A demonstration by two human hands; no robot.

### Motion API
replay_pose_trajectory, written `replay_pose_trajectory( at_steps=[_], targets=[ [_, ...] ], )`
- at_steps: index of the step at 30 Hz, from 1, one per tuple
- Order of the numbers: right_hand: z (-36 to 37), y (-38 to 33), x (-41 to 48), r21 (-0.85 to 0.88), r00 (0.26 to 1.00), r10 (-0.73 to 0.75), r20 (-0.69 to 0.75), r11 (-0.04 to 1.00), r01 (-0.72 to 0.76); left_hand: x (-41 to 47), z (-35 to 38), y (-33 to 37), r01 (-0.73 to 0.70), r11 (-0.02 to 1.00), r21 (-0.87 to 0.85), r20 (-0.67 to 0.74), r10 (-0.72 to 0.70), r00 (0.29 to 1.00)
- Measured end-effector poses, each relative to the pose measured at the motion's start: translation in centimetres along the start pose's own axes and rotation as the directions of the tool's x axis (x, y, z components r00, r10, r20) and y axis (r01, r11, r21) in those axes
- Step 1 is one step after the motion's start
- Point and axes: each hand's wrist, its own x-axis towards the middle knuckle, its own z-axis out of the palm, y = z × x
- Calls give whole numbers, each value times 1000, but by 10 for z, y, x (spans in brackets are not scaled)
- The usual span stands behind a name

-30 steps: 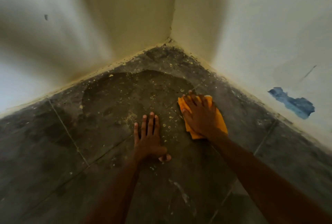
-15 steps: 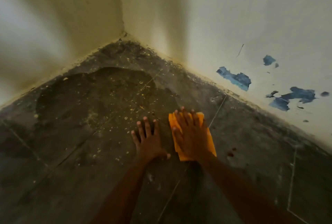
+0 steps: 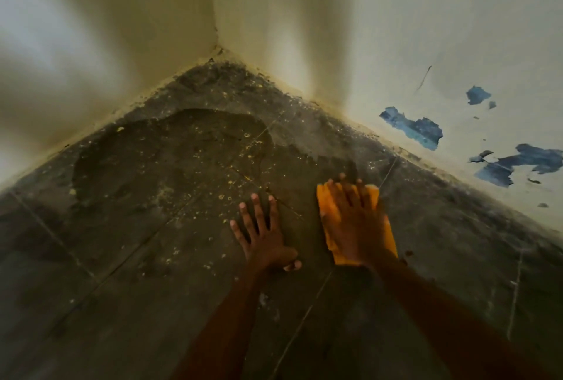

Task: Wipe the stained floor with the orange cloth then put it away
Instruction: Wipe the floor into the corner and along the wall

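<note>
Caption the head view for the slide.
Right hand presses orange cloth flat on stained floor; left hand rests beside it.

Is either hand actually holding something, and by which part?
Nothing is gripped. The right hand presses flat on the middle of the orange cloth; the left hand rests flat on the floor.

right hand (image 3: 355, 224) + orange cloth (image 3: 323, 198): slide forward and rightward over the floor (image 3: 152, 257), palm flat on the cloth | gap to left hand (image 3: 265, 239): widens from almost touching to clearly apart | cloth: now nearer the wall (image 3: 396, 44) with the blue patches (image 3: 417, 131)
</note>
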Motion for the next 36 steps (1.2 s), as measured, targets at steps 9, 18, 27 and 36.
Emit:
replay_pose_trajectory(
  at_steps=[9, 18, 27, 36],
  targets=[
    [5, -23, -27, -56, 988, -153, -17, 987, 151, -2, 7, 1, 11, 997, -70, -135, -21, 991],
    [9, -65, -3, -23, 938, -347, 7, 938, 347, -10, 17, -3, 3, 979, -202, -323, -69, 944],
    [-8, -120, 104, -44, 926, -377, 25, 925, 378, -7, 21, -10, -22, 986, -164, -327, -34, 945],
    [0, -67, 27, -36, 924, -377, 59, 924, 380, -10, 18, -3, -13, 980, -201, -320, -53, 946]
  ],
)
